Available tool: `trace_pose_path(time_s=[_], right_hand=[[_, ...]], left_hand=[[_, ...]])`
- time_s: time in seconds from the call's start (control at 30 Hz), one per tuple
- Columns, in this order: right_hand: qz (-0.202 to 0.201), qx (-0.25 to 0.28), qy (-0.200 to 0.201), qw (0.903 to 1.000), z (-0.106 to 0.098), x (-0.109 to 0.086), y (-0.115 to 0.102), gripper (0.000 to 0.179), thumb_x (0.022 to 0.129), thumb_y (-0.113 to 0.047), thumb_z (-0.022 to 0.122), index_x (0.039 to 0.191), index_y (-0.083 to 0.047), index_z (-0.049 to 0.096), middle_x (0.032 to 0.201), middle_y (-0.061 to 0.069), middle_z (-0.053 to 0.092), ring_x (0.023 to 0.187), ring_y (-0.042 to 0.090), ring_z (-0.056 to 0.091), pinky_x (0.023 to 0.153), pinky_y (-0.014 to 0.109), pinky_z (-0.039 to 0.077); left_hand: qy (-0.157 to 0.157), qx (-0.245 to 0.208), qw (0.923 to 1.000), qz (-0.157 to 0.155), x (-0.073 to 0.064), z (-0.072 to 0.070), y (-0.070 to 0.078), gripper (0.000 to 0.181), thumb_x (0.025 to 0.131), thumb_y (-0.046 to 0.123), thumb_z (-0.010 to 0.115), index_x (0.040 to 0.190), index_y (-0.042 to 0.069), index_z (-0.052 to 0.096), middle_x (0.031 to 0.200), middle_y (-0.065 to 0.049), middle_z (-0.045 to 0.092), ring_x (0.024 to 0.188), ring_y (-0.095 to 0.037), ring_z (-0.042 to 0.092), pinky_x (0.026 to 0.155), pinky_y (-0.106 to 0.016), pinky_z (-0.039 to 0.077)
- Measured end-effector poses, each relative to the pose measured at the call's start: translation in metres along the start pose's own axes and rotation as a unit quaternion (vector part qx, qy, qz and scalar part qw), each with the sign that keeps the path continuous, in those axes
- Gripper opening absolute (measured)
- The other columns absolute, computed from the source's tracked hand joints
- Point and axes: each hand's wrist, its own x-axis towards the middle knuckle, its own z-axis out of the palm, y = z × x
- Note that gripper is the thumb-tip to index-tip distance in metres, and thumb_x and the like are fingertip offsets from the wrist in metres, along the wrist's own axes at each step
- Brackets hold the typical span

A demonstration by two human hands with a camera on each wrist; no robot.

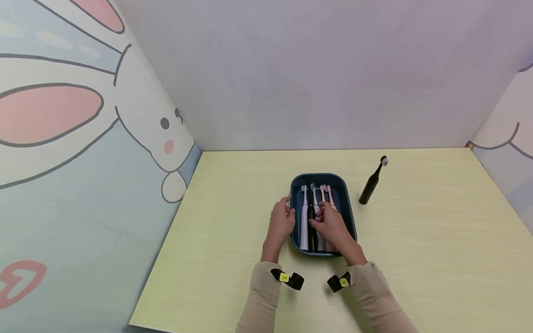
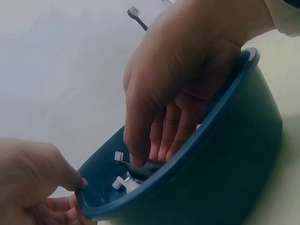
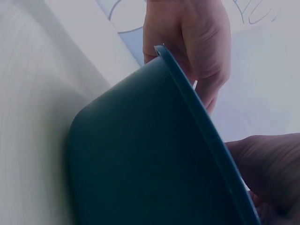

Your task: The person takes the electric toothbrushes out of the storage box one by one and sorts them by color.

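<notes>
- I am looking down on a pale worktop (image 1: 429,231), its far edge meeting a lilac-grey wall (image 1: 333,83) and its left edge slanting out towards a wall painted with a rabbit (image 1: 83,212).
- A deep blue bin (image 1: 342,194) is sitting around the middle of the worktop, well apart from the left and right edges.
- My left hand (image 1: 282,221) is gripping the bin's left rim; in the left wrist view its thumb is lying over the inside and its fingers are curling against the outside.
- My right hand (image 1: 331,225) is reaching in over the bin and pinching a black toothbrush (image 1: 311,238) between thumb and fingers; the brush is lying lengthwise inside.
- To its left a white toothbrush (image 1: 304,231) is lying alongside; to its right a pale toothbrush (image 1: 321,243) and two pink toothbrushes (image 1: 331,196) are lying partly hidden under my hand.
- Beyond the bin's right rim, a spare black toothbrush (image 1: 369,186) is standing on the worktop, leaving a narrow gap to the bin and broad room to its right.
- Both beige sleeves (image 1: 264,291) are coming in from the near side.
</notes>
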Motion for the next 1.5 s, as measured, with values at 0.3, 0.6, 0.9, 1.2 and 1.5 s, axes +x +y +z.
trace_pose_path(time_s=[0.3,0.6,0.9,1.2,1.5], right_hand=[[-0.004,-0.045,-0.015,0.9989,0.005,0.001,-0.005,0.056,0.087,-0.017,0.068,0.133,0.003,0.044,0.095,0.011,0.061,0.081,0.018,0.057,0.073,0.033,0.053],[-0.018,-0.128,-0.013,0.9916,0.007,0.002,-0.016,0.056,0.087,-0.023,0.069,0.131,0.005,0.049,0.105,0.017,0.063,0.084,0.023,0.059,0.076,0.041,0.052],[-0.037,-0.179,-0.002,0.9831,0.015,0.003,-0.019,0.053,0.090,-0.024,0.067,0.130,0.005,0.048,0.117,0.021,0.062,0.094,0.027,0.061,0.085,0.044,0.050],[-0.048,-0.202,0.018,0.9779,0.017,-0.001,-0.022,0.050,0.089,-0.024,0.067,0.127,0.004,0.050,0.114,0.020,0.063,0.090,0.027,0.062,0.082,0.044,0.051],[-0.032,-0.166,0.023,0.9854,0.013,-0.008,-0.027,0.056,0.089,-0.024,0.068,0.133,0.003,0.048,0.120,0.022,0.061,0.095,0.029,0.061,0.086,0.046,0.050]], left_hand=[[-0.003,-0.002,0.9999,-0.010,0.001,0.002,-0.001,0.042,0.096,0.011,0.054,0.137,0.008,0.049,0.087,-0.006,0.050,0.072,-0.014,0.049,0.061,-0.025,0.042],[-0.003,0.003,0.9999,-0.014,0.005,0.004,-0.002,0.042,0.096,0.011,0.054,0.137,0.008,0.050,0.087,-0.005,0.051,0.074,-0.014,0.049,0.063,-0.025,0.043],[0.001,0.003,1.0000,-0.008,0.004,0.004,-0.001,0.042,0.095,0.010,0.055,0.136,0.007,0.051,0.087,-0.007,0.052,0.072,-0.014,0.050,0.062,-0.026,0.043],[0.000,-0.004,1.0000,-0.002,0.002,0.003,-0.001,0.041,0.095,0.010,0.054,0.136,0.007,0.050,0.087,-0.006,0.052,0.073,-0.014,0.050,0.062,-0.025,0.043],[-0.003,-0.005,0.9999,-0.010,-0.002,-0.001,0.002,0.042,0.096,0.011,0.054,0.137,0.008,0.050,0.088,-0.006,0.052,0.073,-0.013,0.049,0.062,-0.025,0.042]])
